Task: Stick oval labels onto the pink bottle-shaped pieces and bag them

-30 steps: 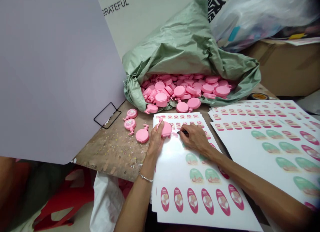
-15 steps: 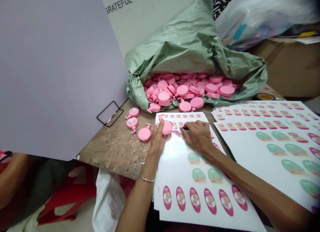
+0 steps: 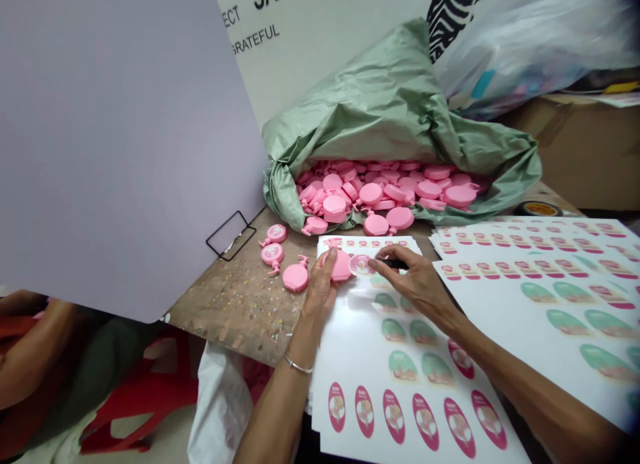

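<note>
Left hand fingers clamped on a pink plastic cap, atop stacked sticker sheets. Right hand fingers pinch a black tool bearing a round label. Bench is worn, paint-flecked wood; green sack behind, cardboard box far right.

Three pink caps sit on the bench just left of the left hand; a lilac board walls that side, a green sack blocks ahead, sticker sheets fill the right.
</note>
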`<state>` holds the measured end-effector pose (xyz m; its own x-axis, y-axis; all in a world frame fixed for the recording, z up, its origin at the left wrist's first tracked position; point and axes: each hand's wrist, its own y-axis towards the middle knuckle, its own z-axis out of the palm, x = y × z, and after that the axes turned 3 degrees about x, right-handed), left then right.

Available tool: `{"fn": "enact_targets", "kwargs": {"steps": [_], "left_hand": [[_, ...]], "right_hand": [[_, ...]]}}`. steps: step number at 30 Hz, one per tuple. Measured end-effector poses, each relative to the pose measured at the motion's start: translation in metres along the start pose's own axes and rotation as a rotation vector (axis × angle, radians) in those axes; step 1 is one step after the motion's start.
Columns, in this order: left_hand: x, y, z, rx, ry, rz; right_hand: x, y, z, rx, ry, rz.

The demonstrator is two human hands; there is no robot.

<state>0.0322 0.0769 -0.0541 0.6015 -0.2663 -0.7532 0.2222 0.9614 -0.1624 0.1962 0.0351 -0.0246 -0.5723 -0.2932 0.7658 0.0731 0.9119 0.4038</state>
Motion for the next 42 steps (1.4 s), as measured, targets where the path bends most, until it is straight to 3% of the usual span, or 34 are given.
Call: {"fn": "enact_targets", "kwargs": {"steps": [5,11,34,42], "left_hand": [[-0.018,-0.023,0.016,0.006,0.018,-0.089],[-0.022,-0.043,0.026,0.018,0.023,-0.086],[-0.022,-0.046,0.027,0.028,0.033,-0.052],[-0.026,-0.049,0.030,0.034,0.038,-0.035]], "right_hand": [[0.028,0.002,-0.007,0.028,-0.031,-0.131],[0.040,-0.001,-0.004,0.056,-0.089,-0.197],[0.050,-0.003,-0.008,0.054,-0.156,-0.195],[0.050,-0.001,-0.007,0.015,-0.231,-0.290]]}}
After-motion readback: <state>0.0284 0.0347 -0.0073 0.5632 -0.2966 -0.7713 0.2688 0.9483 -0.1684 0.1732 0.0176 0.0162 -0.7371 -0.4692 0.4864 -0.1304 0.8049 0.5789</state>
